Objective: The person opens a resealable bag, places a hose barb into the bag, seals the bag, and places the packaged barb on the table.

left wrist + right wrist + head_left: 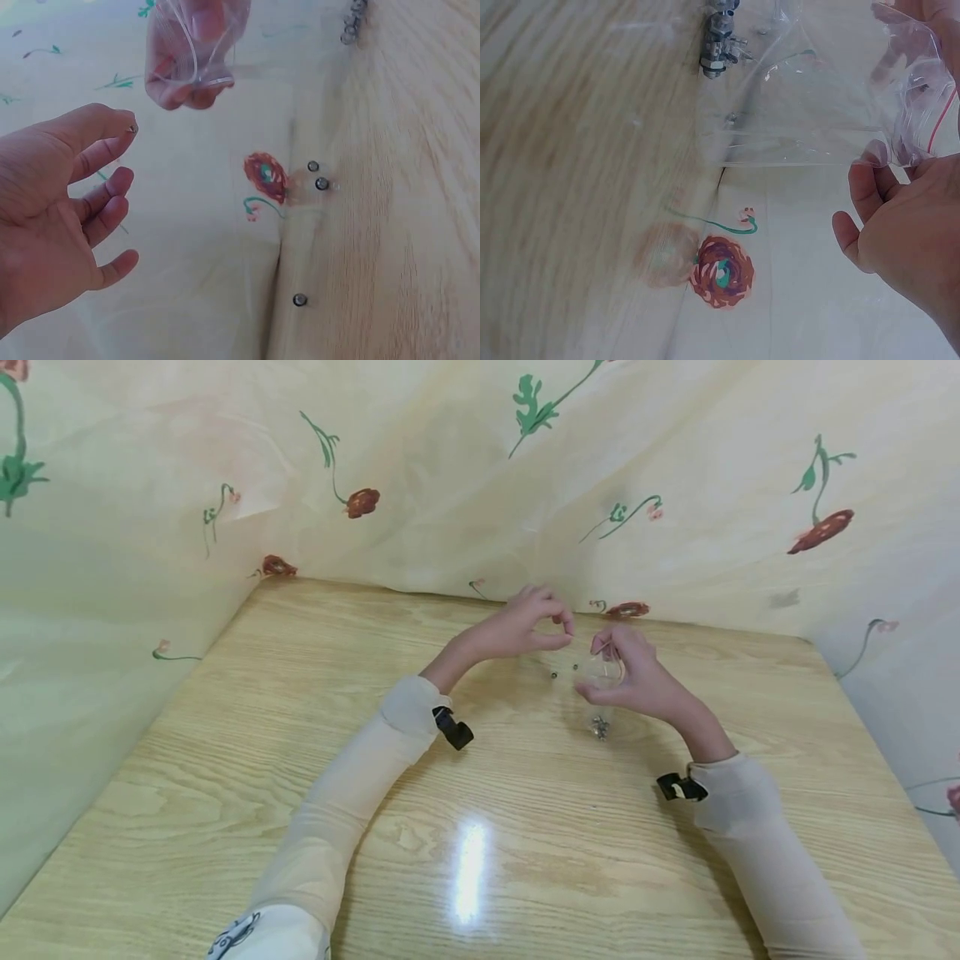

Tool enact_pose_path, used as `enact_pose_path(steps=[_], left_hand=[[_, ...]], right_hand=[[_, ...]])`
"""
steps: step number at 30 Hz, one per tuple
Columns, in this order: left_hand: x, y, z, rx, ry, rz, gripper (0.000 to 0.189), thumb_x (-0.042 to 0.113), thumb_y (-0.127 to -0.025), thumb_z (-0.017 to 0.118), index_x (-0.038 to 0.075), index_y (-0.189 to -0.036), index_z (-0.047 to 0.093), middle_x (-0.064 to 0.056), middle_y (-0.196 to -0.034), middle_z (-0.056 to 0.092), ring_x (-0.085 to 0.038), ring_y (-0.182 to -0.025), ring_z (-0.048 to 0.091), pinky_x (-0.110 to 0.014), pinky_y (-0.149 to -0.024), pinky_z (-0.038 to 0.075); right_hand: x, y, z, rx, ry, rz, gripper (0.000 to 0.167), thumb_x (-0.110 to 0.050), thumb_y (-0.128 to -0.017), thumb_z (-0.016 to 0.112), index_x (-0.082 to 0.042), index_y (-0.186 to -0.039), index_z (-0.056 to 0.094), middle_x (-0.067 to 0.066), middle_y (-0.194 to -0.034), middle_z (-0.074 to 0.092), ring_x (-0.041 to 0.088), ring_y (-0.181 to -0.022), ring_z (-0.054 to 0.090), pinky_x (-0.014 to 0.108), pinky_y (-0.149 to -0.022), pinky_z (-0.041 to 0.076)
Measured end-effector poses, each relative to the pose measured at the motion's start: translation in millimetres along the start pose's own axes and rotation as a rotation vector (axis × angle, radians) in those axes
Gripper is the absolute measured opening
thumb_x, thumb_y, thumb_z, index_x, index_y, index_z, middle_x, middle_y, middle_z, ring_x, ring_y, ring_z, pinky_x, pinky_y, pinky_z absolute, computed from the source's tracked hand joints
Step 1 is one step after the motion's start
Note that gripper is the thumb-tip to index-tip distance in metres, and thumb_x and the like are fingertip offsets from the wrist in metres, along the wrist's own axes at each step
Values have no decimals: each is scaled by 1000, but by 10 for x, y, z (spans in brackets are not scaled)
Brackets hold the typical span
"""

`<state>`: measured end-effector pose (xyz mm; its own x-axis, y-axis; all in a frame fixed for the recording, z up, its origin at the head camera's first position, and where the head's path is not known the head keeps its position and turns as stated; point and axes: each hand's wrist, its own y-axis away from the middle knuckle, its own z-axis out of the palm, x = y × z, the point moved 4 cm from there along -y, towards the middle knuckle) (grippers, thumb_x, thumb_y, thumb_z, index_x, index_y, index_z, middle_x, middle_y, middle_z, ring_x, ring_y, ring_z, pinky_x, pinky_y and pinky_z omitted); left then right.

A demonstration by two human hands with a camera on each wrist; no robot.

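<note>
My right hand [626,675] grips a clear plastic zip bag [810,112] near its mouth. A red line runs along the bag's upper edge in the right wrist view. At the bag's bottom lies a cluster of small metal pieces [600,727]. To the left of the mouth, my left hand [56,195] pinches a tiny metal piece [131,129] between thumb and index fingertips. The other left fingers are loosely bent. Fingertips cover most of the pinched piece, so its exact kind cannot be told.
Small round metal pieces [322,184] appear low near the back of the wood-grain table [420,777]; some may be seen through the bag. A flower-printed cloth [435,460] hangs directly behind the table.
</note>
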<state>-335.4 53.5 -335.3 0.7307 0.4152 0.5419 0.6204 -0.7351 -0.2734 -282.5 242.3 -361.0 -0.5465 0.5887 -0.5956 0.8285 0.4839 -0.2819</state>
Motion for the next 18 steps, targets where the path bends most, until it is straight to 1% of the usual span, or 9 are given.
enact_pose_path(steps=[4, 9, 11, 14, 18], left_hand=[[95, 12, 14, 14, 13, 19, 11, 23, -98, 68, 13, -103, 70, -5, -108, 56, -22, -110, 46, -30, -98, 33], [185, 11, 56, 36, 64, 41, 10, 22, -98, 69, 13, -102, 72, -4, -108, 57, -19, -110, 46, -28, -98, 33], [209, 8, 77, 51, 73, 49, 10, 23, -97, 70, 14, -101, 73, -3, -107, 57, -17, -110, 45, -27, -98, 33], [235, 0, 114, 68, 81, 58, 10, 23, -96, 72, 15, -100, 75, -2, -105, 57, -16, -109, 45, -25, -97, 32], [252, -14, 163, 74, 74, 71, 10, 23, -95, 72, 15, -100, 75, -2, -103, 56, -17, -108, 44, -24, -94, 32]], right_hand=[[2, -5, 3, 3, -7, -3, 49, -13, -76, 82, 2, -110, 49, 18, -96, 45, 31, -91, 37, 42, -83, 20], [11, -9, 3, 4, -11, -9, 49, -13, -76, 82, 1, -111, 50, 15, -96, 45, 25, -91, 36, 42, -83, 20], [15, -10, 3, 4, -11, -11, 49, -13, -76, 83, -1, -112, 51, 13, -97, 46, 23, -92, 36, 42, -83, 21], [21, -14, 2, 3, -15, -11, 49, -11, -76, 83, -4, -114, 53, 9, -97, 48, 24, -92, 37, 41, -82, 21], [13, -19, -2, -1, -21, -10, 46, -11, -77, 83, -5, -112, 53, 13, -95, 47, 24, -92, 36, 41, -81, 20]])
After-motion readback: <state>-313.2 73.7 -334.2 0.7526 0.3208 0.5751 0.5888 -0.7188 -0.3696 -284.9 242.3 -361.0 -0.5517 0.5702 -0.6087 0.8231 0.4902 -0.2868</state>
